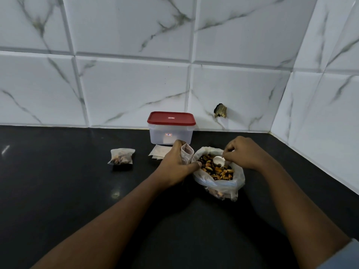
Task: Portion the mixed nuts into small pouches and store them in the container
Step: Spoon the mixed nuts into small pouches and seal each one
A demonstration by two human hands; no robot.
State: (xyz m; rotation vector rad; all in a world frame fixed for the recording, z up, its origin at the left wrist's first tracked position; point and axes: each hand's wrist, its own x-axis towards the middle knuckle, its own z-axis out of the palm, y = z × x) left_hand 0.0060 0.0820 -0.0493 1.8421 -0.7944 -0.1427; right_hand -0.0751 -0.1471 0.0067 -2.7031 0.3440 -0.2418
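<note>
An open plastic bag (pixel 219 183) of mixed nuts (pixel 215 169) sits on the black counter. My right hand (pixel 242 154) grips a small white spoon (pixel 219 159) whose bowl lies on the nuts. Just left of the bag, my left hand (pixel 174 166) holds a small pouch (pixel 186 154) upright with its mouth open. A filled pouch (pixel 121 156) of nuts lies further left. Behind, against the wall, stands a clear container (pixel 171 135) with its red lid (pixel 171 118) on.
A few flat unfilled pouches (pixel 158 151) lie in front of the container. White marble tiles form the back and right walls, meeting at a corner on the right. A dark hole (pixel 220 110) breaks the back wall tile. The black counter (pixel 58 181) stretches left.
</note>
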